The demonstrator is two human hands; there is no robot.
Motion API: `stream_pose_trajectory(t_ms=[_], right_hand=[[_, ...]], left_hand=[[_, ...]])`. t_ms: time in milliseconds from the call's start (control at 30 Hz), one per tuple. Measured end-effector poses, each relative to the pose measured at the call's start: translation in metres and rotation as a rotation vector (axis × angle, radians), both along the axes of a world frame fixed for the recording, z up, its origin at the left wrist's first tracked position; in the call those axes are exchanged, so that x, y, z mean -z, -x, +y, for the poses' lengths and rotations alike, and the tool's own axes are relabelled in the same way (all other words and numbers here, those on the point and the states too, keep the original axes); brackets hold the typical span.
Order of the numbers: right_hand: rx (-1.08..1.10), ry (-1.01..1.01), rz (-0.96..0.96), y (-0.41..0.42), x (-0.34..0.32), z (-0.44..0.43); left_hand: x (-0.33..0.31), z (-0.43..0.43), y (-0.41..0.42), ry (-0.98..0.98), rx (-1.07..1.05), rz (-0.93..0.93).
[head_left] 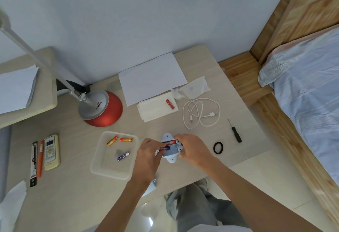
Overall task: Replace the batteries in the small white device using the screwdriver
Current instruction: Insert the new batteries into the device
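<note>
Hands busy: left hand (150, 151) pinches blue battery (166, 147) in white device (172, 152); right hand (191, 146) grips device edge.

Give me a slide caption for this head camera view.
Left hand fits a blue battery beside a red battery in the open white device; right hand steadies it.

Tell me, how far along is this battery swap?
Done: the white device lies open, a red battery already seated. In hand: the left hand pinches a blue battery into the next slot while the right hand holds the device. Left: fill any remaining slot, close the compartment and screw it shut; the screwdriver lies aside, untouched.
</note>
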State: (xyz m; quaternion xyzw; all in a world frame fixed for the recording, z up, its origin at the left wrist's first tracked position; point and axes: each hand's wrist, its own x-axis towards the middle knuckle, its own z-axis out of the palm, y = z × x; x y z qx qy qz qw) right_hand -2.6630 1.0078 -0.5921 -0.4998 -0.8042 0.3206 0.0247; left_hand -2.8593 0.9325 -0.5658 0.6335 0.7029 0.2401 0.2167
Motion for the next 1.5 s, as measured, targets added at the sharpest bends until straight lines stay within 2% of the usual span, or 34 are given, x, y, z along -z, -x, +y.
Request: stream_pose_trajectory(t_ms=[233,433,967,1133,1267,1367,1500], right_hand=[[-0.02,-0.007,0.008,0.002,-0.001,-0.001],[-0.013,-0.009,-0.002,0.002,-0.002,-0.001],[-0.021,0.015,-0.035,0.005,0.0,0.004],[-0.025,0.027,-0.027,0.005,-0.003,0.006],[-0.026,0.028,-0.038,0.002,-0.004,0.005],[-0.032,0.04,-0.061,0.002,-0.006,0.006],[-0.043,0.047,-0.072,0.002,-0.007,0.008]], left_hand=[[0.012,0.008,0.004,0.006,0.205,0.123],[0.014,0.012,-0.003,0.002,0.176,0.117],[0.019,0.012,-0.013,-0.153,0.282,0.307],[0.021,0.011,-0.016,-0.149,0.312,0.36],[0.011,0.018,-0.01,-0.114,0.263,0.258],[0.003,0.034,-0.005,-0.076,0.138,0.172],[0.002,0.075,0.0,-0.033,-0.012,0.148]])
